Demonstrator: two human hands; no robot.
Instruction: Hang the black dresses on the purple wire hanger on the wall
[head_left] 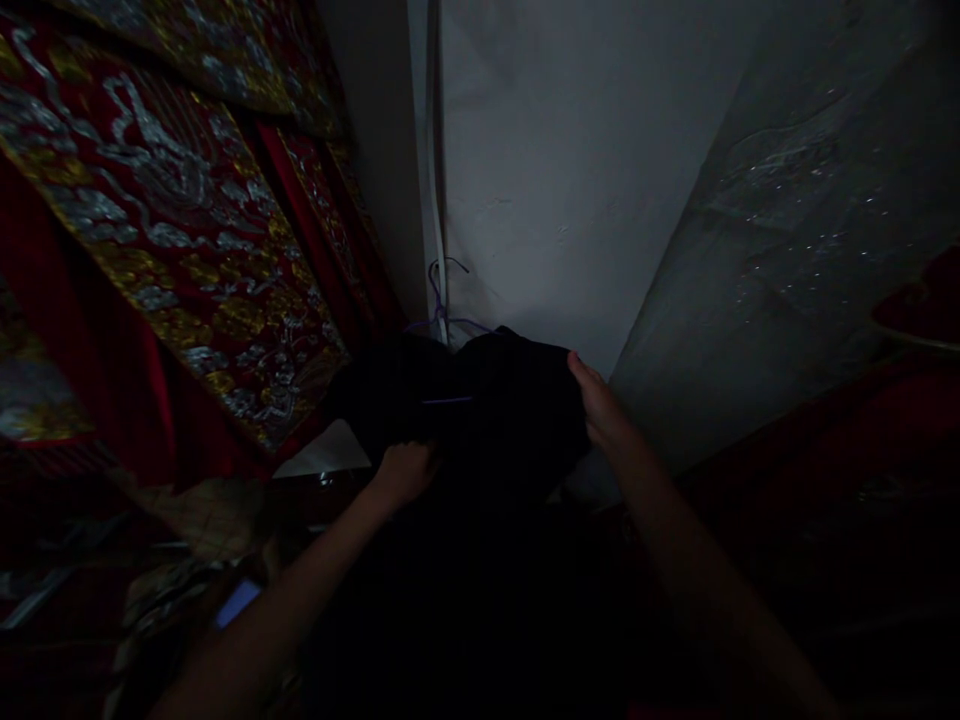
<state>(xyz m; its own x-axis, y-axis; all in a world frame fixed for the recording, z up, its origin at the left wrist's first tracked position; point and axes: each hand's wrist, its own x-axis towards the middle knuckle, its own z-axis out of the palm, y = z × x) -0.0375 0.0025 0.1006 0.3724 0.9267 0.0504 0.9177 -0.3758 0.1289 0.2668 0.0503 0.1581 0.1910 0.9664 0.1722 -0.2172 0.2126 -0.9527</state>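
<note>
A black short-sleeved garment [495,430], probably a shirt, is on a thin purple wire hanger [441,314]. The hanger's hook rises above the collar, beside a pale cable against the wall, and its lower bar shows in the neck opening. My left hand [407,470] is closed at the front of the garment, its fingertips lost in the dark cloth. At the right shoulder, my right hand [598,403] grips the edge of the fabric, thumb on top. Darkness hides the garment's lower part.
Red cloth with gold and silver embroidery [180,190] hangs on the left. A pale wall [570,150] stands behind the garment, with a glittery translucent sheet [787,230] to its right. Low at left, a small bluish rectangle [238,603] lies among dim clutter.
</note>
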